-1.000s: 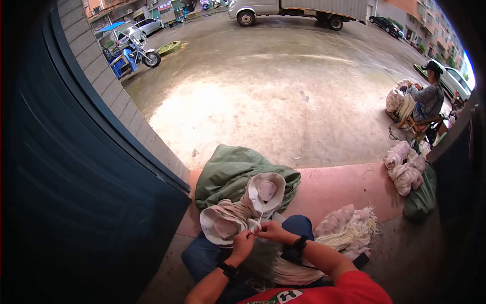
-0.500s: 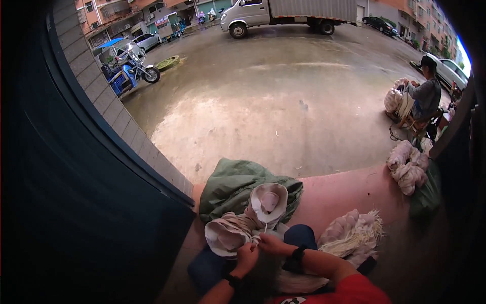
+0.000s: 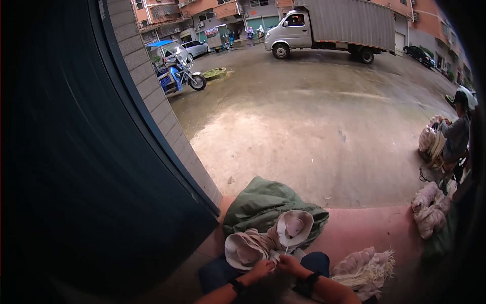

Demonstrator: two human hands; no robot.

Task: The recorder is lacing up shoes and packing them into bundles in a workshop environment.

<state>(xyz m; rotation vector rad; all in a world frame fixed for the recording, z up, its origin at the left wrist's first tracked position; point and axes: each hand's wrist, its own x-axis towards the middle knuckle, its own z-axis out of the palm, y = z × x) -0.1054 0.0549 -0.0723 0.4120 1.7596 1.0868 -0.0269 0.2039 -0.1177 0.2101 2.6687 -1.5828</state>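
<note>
The view is tipping up since a second ago, sliding the green sack [image 3: 263, 207] and the hands down to the lower edge. On the sack, a pale hat [image 3: 292, 228] is resting above the left hand [image 3: 260, 268] and right hand [image 3: 289, 263], both pinching pale fabric [image 3: 248, 248], beside a fringed bundle [image 3: 364, 266].
</note>
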